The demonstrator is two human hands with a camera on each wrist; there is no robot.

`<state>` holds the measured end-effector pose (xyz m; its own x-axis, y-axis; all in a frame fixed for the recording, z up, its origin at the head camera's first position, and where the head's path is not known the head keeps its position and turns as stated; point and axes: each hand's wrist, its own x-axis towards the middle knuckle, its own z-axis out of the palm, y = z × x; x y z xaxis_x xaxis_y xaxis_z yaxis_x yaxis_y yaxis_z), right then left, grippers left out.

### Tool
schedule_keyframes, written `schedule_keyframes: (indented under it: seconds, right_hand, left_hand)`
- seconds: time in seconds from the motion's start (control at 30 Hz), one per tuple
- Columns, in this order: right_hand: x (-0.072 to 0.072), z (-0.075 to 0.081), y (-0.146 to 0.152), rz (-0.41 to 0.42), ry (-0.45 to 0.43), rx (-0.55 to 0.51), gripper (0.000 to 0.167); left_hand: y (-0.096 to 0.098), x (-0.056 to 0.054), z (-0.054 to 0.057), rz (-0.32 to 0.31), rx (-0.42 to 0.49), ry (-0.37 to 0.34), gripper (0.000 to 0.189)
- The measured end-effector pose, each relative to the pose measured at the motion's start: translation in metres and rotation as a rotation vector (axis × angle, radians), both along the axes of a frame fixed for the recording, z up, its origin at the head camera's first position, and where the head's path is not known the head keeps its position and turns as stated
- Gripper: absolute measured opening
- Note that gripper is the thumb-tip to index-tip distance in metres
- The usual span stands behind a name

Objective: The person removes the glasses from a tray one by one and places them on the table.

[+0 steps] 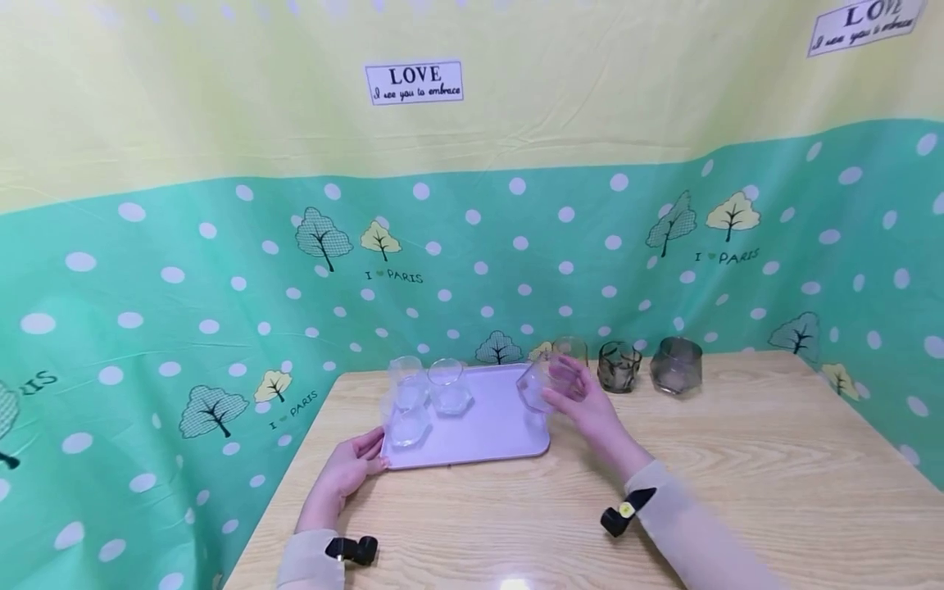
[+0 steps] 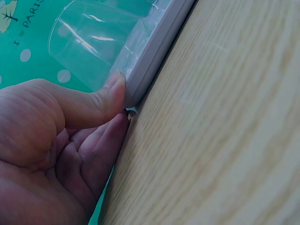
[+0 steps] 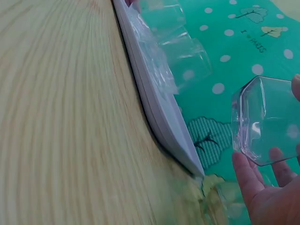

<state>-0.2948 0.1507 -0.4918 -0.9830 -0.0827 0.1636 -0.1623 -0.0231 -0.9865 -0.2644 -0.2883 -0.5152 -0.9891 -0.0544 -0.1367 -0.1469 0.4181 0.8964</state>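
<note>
A pale lilac tray lies on the wooden table. My left hand pinches its near left corner; in the left wrist view the thumb is on the rim with the fingers below. Clear glasses cluster on the tray's left half, among them a front glass and one behind it to the right. Over the tray's right end my right hand holds a clear faceted glass. It is tilted, its angular base facing the right wrist camera, with fingers spread around its side.
Behind the right hand stands a yellowish glass, partly hidden. Right of it, along the table's back edge, are a dark patterned glass and a smoky grey glass. A green and yellow curtain hangs directly behind the table.
</note>
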Motion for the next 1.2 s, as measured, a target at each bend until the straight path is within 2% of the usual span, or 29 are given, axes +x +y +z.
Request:
schedule_keyframes:
  seconds: [0.2, 0.47, 0.87, 0.97, 1.1, 1.2]
  right_hand:
    - [0.010, 0.001, 0.038, 0.003, 0.044, 0.066, 0.079]
    - [0.021, -0.007, 0.082, -0.032, 0.071, 0.145, 0.081]
    - [0.053, -0.012, 0.160, -0.130, 0.068, 0.239, 0.085]
    - [0.054, -0.014, 0.178, -0.147, 0.070, 0.210, 0.084]
    - [0.051, -0.018, 0.199, -0.134, 0.079, 0.068, 0.081]
    - [0.049, -0.020, 0.213, -0.157, 0.069, 0.057, 0.081]
  left_hand:
    - [-0.002, 0.001, 0.000, -0.011, 0.004, 0.012, 0.073]
    - [-0.002, 0.002, -0.002, -0.015, 0.032, 0.021, 0.072]
    - [-0.003, 0.002, 0.000, -0.020, 0.017, 0.013, 0.073]
    - [-0.003, 0.002, 0.000, -0.021, 0.020, 0.012, 0.073]
    - [-0.002, 0.002, 0.001, -0.021, 0.017, 0.011, 0.073]
    - [-0.002, 0.002, 0.000, -0.021, 0.015, 0.007, 0.072]
